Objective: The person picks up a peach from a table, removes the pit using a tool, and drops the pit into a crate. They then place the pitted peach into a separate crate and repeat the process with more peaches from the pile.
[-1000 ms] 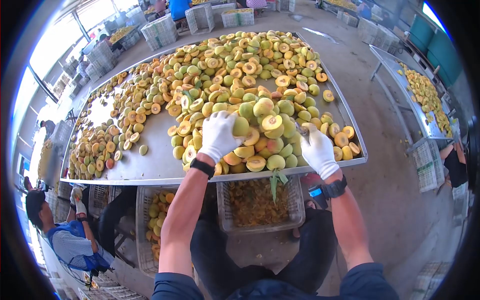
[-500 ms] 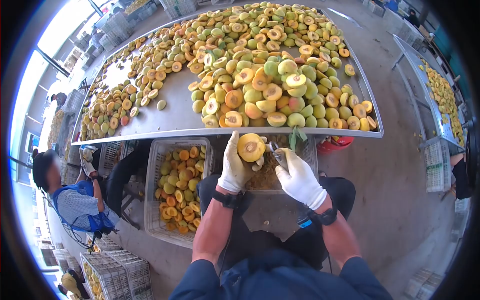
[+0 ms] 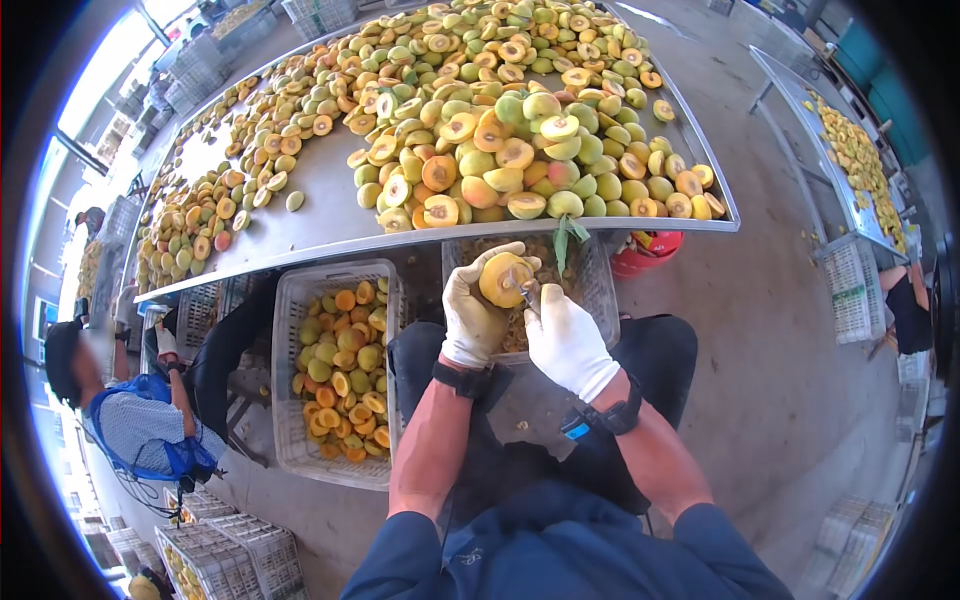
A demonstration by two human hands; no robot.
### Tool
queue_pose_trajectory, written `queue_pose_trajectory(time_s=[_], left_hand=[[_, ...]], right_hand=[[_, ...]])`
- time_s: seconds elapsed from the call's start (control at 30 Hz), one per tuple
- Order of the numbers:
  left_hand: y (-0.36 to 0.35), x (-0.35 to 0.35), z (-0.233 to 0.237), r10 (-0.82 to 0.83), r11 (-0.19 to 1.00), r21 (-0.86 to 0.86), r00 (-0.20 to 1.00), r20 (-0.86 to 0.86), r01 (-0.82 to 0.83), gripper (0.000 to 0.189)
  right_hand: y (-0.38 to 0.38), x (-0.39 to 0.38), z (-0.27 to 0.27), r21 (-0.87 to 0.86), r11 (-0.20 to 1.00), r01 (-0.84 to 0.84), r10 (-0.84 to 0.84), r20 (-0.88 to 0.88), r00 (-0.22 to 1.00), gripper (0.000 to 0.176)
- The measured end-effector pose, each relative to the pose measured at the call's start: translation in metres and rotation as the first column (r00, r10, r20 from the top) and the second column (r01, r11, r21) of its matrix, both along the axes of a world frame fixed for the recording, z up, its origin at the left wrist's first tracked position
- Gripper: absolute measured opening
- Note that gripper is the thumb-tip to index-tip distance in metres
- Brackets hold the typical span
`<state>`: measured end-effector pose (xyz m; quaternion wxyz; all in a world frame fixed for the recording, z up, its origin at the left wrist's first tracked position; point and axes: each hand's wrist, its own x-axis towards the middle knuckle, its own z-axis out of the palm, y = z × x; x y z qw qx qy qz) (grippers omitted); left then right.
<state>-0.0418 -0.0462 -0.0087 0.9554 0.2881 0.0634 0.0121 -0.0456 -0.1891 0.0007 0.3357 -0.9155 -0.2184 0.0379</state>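
Note:
My left hand [image 3: 473,312], in a white glove, grips a halved yellow-orange peach [image 3: 503,279] with its cut face up. My right hand [image 3: 563,340], also gloved, holds a small metal pitting tool [image 3: 526,297] whose tip is at the peach's cut face. Both hands are over a white plastic crate [image 3: 592,300] with pits and scraps in it, just below the front edge of a metal table [image 3: 310,225]. The table bears a big heap of halved and whole peaches [image 3: 500,150].
A second white crate [image 3: 290,400] to the left holds pitted peach halves. A person in a blue mesh vest [image 3: 140,430] sits at lower left. A red bucket [image 3: 650,250] stands under the table's right end. Another fruit table [image 3: 850,160] is at far right; stacked crates [image 3: 220,550] are at bottom left.
My left hand took a peach half from the heap and brought it down over the crate. My right hand moved the tool up to its cut face.

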Motion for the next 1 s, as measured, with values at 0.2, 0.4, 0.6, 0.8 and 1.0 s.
queue_pose_trajectory(time_s=[0.2, 0.4, 0.6, 0.8, 1.0], left_hand=[[-0.001, -0.002, -0.016, 0.008, 1.000, -0.024, 1.000, -0.028, -0.009, 0.052], [-0.003, -0.004, -0.022, 0.038, 0.980, -0.193, 0.999, -0.008, -0.039, 0.050], [0.000, -0.005, -0.025, 0.056, 0.975, -0.213, 0.998, -0.043, -0.063, 0.049], [0.011, -0.004, -0.022, -0.107, 0.994, -0.017, 0.989, -0.103, 0.106, 0.045], [0.001, 0.002, -0.020, -0.099, 0.990, 0.068, 0.956, -0.277, 0.122, 0.035]], right_hand=[[0.003, -0.004, 0.003, 0.017, 1.000, 0.000, 0.002, -0.120, 0.993, 0.028], [0.011, -0.008, -0.011, 0.136, 0.991, -0.014, 0.026, -0.088, 0.996, 0.023], [0.016, -0.007, -0.012, 0.113, 0.992, -0.061, 0.071, -0.085, 0.994, 0.022], [0.004, -0.008, -0.013, 0.006, 0.990, -0.140, 0.140, -0.152, 0.978, 0.027], [-0.007, -0.003, -0.013, 0.048, 0.988, -0.144, 0.152, -0.255, 0.955, 0.029]])
